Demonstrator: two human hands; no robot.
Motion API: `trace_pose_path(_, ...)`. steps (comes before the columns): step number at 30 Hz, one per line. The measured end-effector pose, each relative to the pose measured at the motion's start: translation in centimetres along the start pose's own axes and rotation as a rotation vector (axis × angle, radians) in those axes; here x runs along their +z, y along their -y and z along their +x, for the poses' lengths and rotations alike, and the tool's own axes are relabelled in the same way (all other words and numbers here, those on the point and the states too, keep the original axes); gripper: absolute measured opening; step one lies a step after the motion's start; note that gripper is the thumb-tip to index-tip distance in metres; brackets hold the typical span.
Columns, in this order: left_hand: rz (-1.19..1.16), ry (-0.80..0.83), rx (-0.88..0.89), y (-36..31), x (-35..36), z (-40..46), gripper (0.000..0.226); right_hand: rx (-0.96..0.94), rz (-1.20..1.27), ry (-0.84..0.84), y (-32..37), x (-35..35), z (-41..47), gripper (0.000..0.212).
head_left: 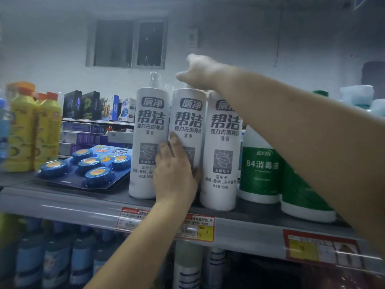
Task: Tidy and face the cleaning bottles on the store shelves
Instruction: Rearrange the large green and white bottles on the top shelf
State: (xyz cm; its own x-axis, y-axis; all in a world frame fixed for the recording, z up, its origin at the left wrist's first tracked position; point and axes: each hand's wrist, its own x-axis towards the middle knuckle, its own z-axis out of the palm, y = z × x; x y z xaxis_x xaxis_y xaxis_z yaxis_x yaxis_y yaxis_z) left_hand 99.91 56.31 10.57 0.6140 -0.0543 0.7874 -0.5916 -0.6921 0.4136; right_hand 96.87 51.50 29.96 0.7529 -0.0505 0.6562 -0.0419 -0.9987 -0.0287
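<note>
- Three tall white toilet-cleaner bottles stand at the near edge of the grey shelf [62,201], labels turned toward the aisle: the left white bottle [149,130], the middle white bottle [187,122] and the right white bottle [221,155].
- They stand close side by side, all upright. The right one sits nearer the shelf lip than the other two, so the row is not yet flush; that is my reading from how their bases lie.
- Right of them, two green-labelled disinfectant bottles [260,170] also face forward, the nearer one partly hidden by the right forearm.
- Left of the white bottles a blue blister pack of toilet blocks [87,165] lies flat and skewed on the shelf, and further left two yellow bottles [33,130] stand upright. The pack looks like what is left to straighten.
- Judged so, the facing of the white bottles is mostly done; evening the row and tidying the neighbours remains.
- The left hand [176,170] lies flat against the lower front of the middle white bottle, fingers extended and loosely together, the fingertips reaching the seam between the left and middle bottles. It presses or steadies and grips nothing.
- The right hand [200,74] reaches across above the bottle tops, over the middle and right ones. It is blurred, seemingly loosely curled; whether it holds a cap or merely touches one, I cannot tell.
</note>
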Motion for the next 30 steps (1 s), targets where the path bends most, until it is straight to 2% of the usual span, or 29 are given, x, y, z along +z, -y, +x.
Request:
trace_pose_path(3, -0.008, 0.022, 0.011, 0.2, 0.0, -0.2, 0.089, 0.065, 0.037, 0.14, -0.3, -0.3, 0.8, 0.019)
trace_pose_path(9, -0.032, 0.031, 0.039, 0.8, -0.1, -0.4, 0.085, 0.086, 0.172, 0.215, -0.6, -0.6, 1.1, 0.021)
trace_pose_path(26, -0.072, 0.097, 0.017, 0.5, -0.5, -0.6, 0.081, 0.083, -0.019, 0.094, -0.2, -0.3, 0.4, 0.031)
trace_pose_path(30, -0.129, -0.005, 0.104, 1.4, -0.9, -0.8, 0.064, 0.068, -0.046, 0.044, 0.0, 0.4, 0.8, 0.028)
